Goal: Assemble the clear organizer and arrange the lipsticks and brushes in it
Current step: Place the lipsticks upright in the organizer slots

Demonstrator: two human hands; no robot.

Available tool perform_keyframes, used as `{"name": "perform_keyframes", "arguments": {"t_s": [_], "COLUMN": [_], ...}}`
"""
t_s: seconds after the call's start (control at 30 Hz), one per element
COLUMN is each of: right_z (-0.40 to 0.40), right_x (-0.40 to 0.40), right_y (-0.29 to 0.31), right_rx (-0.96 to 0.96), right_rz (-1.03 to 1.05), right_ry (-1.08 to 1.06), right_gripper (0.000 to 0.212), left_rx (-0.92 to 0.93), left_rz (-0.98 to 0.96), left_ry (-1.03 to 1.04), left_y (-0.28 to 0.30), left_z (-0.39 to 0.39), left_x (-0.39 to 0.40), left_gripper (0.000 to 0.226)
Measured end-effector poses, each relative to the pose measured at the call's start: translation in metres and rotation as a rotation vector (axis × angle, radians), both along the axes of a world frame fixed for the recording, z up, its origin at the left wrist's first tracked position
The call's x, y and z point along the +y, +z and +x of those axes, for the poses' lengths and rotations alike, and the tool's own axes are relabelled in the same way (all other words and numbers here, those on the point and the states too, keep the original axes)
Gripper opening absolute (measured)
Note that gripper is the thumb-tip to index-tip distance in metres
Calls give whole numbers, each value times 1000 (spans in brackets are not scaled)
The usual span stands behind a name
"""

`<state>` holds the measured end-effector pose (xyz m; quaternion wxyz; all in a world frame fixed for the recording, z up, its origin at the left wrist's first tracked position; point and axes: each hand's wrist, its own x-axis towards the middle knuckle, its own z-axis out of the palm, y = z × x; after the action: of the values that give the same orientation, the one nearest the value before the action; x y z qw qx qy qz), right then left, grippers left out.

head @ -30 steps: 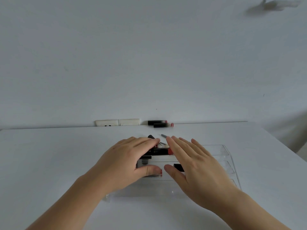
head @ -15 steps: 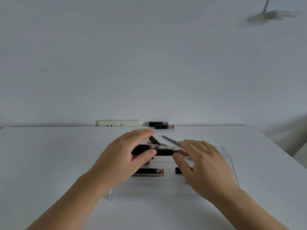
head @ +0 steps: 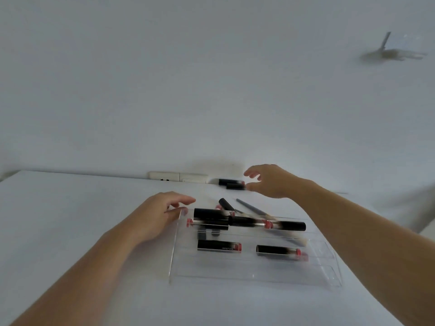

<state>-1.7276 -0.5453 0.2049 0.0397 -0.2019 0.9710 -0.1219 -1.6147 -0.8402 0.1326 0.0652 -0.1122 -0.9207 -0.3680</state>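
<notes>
A clear organizer (head: 254,271) with stepped rows lies on the white table. Several black lipsticks with red ends lie in it, among them one at the back left (head: 210,216), one at the back right (head: 286,225) and two in a nearer row (head: 219,245) (head: 277,251). A grey brush (head: 250,207) lies aslant across the back edge. Two more lipsticks (head: 231,184) lie by the wall. My left hand (head: 160,214) rests at the organizer's back left corner, fingers loose. My right hand (head: 270,181) hovers beside the far lipsticks, fingers spread, holding nothing.
A white wall socket strip (head: 179,177) sits at the table's far edge by the wall. The table (head: 70,220) stretches bare to the left. Its right edge drops away near my right forearm.
My right hand has left the organizer and reached back toward the two lipsticks by the wall. My left hand has let go of the lipsticks and slid to the organizer's left corner.
</notes>
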Motion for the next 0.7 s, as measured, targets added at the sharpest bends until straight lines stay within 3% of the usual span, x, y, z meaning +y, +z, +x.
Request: {"name": "perform_keyframes", "arguments": {"t_s": [0.13, 0.3, 0.47, 0.53, 0.6, 0.7], "right_z": [-11, -8, -12, -16, -19, -24], "right_x": [-11, -6, 6, 7, 4, -3], "right_y": [-26, -50, -44, -40, -37, -37], "right_rx": [-34, 25, 11, 7, 5, 0], "right_rz": [-11, 43, 20, 10, 16, 44], "right_ry": [34, 58, 52, 46, 56, 69], "right_gripper": [54, 65, 65, 65, 65, 66], "left_rx": [7, -8, 62, 92, 152, 332], "left_rz": [-2, 27, -124, -174, -347, -506], "left_ry": [-26, -116, -169, -192, -227, -291], "left_y": [-6, -9, -17, -14, -11, -3], "left_z": [0, -4, -8, -15, -25, -32], "left_x": [-3, -2, 3, 9, 15, 23], "left_gripper": [58, 51, 82, 76, 68, 39]}}
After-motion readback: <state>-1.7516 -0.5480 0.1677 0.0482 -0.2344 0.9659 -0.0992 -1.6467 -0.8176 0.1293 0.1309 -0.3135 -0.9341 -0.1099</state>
